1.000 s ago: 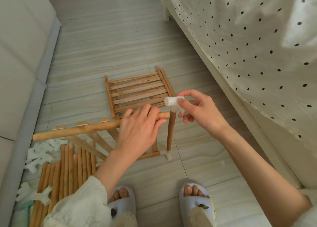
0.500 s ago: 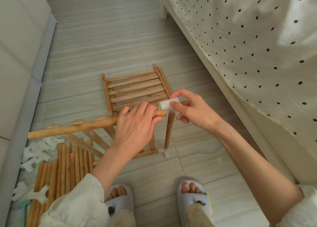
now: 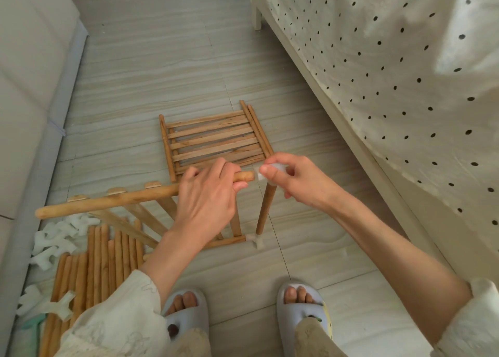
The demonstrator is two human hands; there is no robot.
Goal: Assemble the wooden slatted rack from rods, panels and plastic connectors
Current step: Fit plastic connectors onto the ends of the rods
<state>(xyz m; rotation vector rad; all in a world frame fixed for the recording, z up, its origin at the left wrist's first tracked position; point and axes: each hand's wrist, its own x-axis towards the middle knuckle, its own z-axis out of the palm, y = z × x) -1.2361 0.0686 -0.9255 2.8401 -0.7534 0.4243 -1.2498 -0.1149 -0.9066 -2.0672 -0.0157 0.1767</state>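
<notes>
Left hand (image 3: 208, 197) fingers curled round panel rod (image 3: 113, 200) at centre frame, right hand (image 3: 294, 178) pinching white connector (image 3: 260, 173) atop upright rod (image 3: 266, 208), rod end now meeting connector, gap closed since earlier

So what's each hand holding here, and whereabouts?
The left hand grips the panel's top rod near its right end. The right hand pinches the white plastic connector atop the upright rod.

There are two hands (image 3: 208, 197), two slippers (image 3: 299, 306), one flat slatted panel (image 3: 216, 140), one upright rod (image 3: 266, 208), and two bottom-left plastic connectors (image 3: 58, 306); piled rods are uncountable.
</notes>
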